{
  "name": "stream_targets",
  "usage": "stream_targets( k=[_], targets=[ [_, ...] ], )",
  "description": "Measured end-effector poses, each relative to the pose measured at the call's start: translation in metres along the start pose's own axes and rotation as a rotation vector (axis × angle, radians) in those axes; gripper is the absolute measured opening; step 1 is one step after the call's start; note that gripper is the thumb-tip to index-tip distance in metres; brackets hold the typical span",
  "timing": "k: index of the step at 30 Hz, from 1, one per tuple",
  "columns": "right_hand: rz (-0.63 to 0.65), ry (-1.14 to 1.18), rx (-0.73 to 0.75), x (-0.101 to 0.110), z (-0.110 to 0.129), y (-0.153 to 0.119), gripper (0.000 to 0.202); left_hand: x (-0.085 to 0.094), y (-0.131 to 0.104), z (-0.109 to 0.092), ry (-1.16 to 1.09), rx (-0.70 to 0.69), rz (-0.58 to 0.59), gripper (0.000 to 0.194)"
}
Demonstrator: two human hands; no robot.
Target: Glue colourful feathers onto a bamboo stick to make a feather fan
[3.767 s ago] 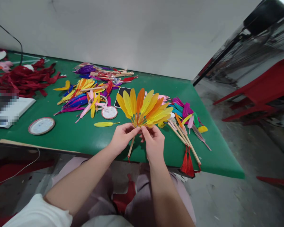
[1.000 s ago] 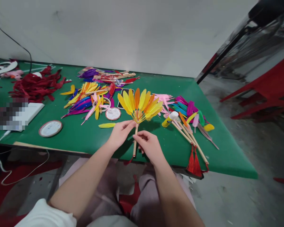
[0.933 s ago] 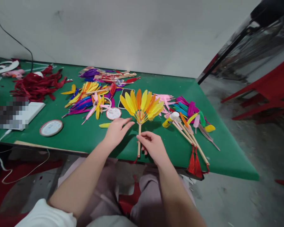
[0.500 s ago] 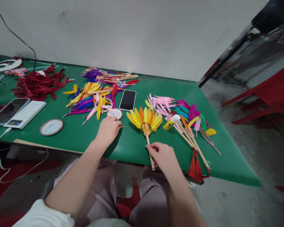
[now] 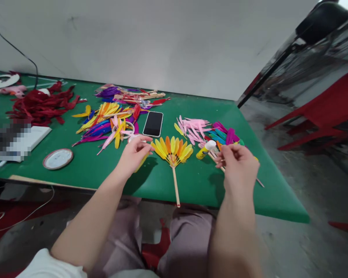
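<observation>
At left, your left hand [image 5: 135,153] pinches a yellow feather [image 5: 141,163], best held lightly; what your right hand [image 5: 239,163] grips is unclear.

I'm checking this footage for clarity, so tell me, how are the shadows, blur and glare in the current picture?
Head view: soft shadows fall on the table below the left hand and right hand; head view: the chair at right looks smeared; head view: the wall shows no hard glare; head view: pixelation partly covers the white slab.
</observation>
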State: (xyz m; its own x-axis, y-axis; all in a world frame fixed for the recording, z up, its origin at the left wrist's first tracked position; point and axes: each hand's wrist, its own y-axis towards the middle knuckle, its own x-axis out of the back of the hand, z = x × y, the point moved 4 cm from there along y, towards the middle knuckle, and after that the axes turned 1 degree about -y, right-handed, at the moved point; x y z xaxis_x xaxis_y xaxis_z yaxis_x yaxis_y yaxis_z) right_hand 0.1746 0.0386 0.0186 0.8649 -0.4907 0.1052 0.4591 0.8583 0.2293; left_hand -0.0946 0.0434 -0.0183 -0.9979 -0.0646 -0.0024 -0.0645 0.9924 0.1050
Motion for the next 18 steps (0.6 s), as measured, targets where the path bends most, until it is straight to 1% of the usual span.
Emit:
stream_targets(
  k=[2, 5, 6, 8, 9, 11, 12, 14, 16, 18],
  targets=[
    [-0.115, 0.139, 0.014, 0.004, -0.011, 0.012, 0.016, -0.008, -0.001, 0.001, -0.141, 0.056, 0.013, 0.025],
    [-0.198, 0.274, -0.030, 0.005, -0.033, 0.015, 0.015, -0.015, -0.002, 0.003, -0.221, 0.125, 0.019, 0.027],
    [-0.223, 0.300, -0.013, 0.006, -0.039, 0.013, 0.017, -0.017, -0.002, 0.004, -0.231, 0.144, 0.025, 0.028],
    [-0.263, 0.291, 0.032, 0.007, -0.044, 0.008, 0.033, -0.019, -0.002, 0.004, -0.250, 0.172, 0.039, 0.030],
    [-0.283, 0.261, 0.044, 0.006, -0.045, 0.006, 0.033, -0.020, -0.003, 0.004, -0.261, 0.185, 0.042, 0.031],
    [-0.317, 0.172, 0.025, 0.005, -0.046, 0.003, 0.028, -0.021, -0.004, 0.004, -0.280, 0.209, 0.043, 0.032],
    [-0.320, 0.131, 0.006, 0.003, -0.047, 0.003, 0.033, -0.022, -0.004, 0.005, -0.286, 0.219, 0.040, 0.033],
    [-0.258, 0.077, -0.025, -0.004, -0.049, 0.004, 0.044, -0.023, -0.005, 0.005, -0.290, 0.220, 0.030, 0.030],
    [-0.128, 0.028, -0.028, -0.013, -0.052, 0.005, 0.056, -0.024, -0.006, 0.005, -0.286, 0.211, 0.024, 0.026],
    [-0.001, -0.077, 0.001, -0.020, -0.055, 0.007, 0.071, -0.026, -0.007, 0.005, -0.284, 0.205, 0.023, 0.021]
  ],
)
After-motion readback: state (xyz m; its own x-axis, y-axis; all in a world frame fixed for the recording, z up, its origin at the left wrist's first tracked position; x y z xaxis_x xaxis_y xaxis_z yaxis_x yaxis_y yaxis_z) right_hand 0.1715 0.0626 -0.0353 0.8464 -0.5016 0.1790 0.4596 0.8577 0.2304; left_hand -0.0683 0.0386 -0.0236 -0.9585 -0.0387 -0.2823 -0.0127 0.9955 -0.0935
